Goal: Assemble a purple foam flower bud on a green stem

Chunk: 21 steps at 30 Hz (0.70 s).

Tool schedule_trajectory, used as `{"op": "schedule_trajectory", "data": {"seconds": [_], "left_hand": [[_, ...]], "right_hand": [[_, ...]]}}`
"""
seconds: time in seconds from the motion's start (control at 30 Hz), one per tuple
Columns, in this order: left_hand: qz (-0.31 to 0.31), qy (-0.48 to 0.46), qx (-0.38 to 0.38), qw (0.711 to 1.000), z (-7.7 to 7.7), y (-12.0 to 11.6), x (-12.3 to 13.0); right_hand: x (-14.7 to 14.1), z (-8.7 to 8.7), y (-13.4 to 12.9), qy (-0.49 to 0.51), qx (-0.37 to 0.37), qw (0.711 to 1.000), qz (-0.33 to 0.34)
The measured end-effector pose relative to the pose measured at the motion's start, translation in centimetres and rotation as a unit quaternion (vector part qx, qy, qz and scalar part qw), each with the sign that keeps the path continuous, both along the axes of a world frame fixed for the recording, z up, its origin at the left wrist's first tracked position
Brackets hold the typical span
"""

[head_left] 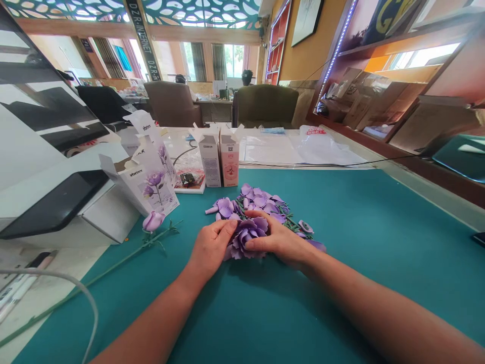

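Observation:
A large purple flower (249, 236) with ruffled petals is held between both hands over the green mat (364, 222). My left hand (214, 247) grips its left edge with thumb and fingers. From the right, my right hand (278, 240) has its thumb across the front petals and its fingers behind the bloom. Just behind the hands lies a pile of loose purple petals and green stem pieces (265, 199). Parts of the pile are hidden by the flower and my right hand.
A purple rosebud (153, 221) on a long green stem lies at the left. Open flower boxes (151, 187) stand behind it, with two slim boxes (229, 159) at the back centre. A clear plastic bag (326, 144) lies beyond the mat. Two people sit in the background.

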<state>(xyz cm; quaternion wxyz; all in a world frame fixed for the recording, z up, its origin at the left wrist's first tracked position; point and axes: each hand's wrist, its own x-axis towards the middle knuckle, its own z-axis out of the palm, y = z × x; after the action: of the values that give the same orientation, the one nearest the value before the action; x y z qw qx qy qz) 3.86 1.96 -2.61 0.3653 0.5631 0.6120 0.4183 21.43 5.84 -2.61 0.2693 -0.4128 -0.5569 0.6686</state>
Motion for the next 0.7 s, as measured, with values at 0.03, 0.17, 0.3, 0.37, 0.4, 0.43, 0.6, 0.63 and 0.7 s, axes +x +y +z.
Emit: {"op": "schedule_trajectory", "data": {"seconds": [0.03, 0.17, 0.3, 0.37, 0.4, 0.43, 0.6, 0.63, 0.7], "left_hand": [[0.0, 0.009, 0.004, 1.0, 0.05, -0.03, 0.04], [0.005, 0.042, 0.024, 0.999, 0.2, -0.16, 0.12], [0.006, 0.058, 0.027, 0.998, 0.24, -0.23, 0.21], [0.004, 0.058, 0.026, 0.998, 0.24, -0.25, 0.28], [0.003, 0.057, 0.027, 0.998, 0.24, -0.26, 0.32], [0.003, 0.057, 0.029, 0.998, 0.25, -0.27, 0.35], [0.006, 0.062, 0.036, 0.997, 0.32, -0.3, 0.41], [0.005, 0.06, 0.034, 0.998, 0.33, -0.29, 0.41], [0.003, 0.044, 0.032, 0.999, 0.32, -0.26, 0.38]], "right_hand": [[-0.03, -0.03, 0.01, 0.001, -0.001, 1.0, 0.001], [-0.15, -0.03, -0.04, -0.005, -0.002, 1.0, -0.007], [-0.28, -0.11, -0.13, -0.01, 0.005, 1.0, -0.016], [-0.35, -0.18, -0.18, -0.002, 0.009, 1.0, -0.02], [-0.39, -0.2, -0.22, 0.002, 0.01, 1.0, -0.024], [-0.42, -0.21, -0.25, 0.004, 0.011, 1.0, -0.026], [-0.45, -0.3, -0.36, -0.001, 0.013, 1.0, -0.028], [-0.41, -0.37, -0.32, 0.002, 0.014, 1.0, -0.027], [-0.31, -0.53, -0.22, 0.011, 0.017, 0.999, -0.026]]}}
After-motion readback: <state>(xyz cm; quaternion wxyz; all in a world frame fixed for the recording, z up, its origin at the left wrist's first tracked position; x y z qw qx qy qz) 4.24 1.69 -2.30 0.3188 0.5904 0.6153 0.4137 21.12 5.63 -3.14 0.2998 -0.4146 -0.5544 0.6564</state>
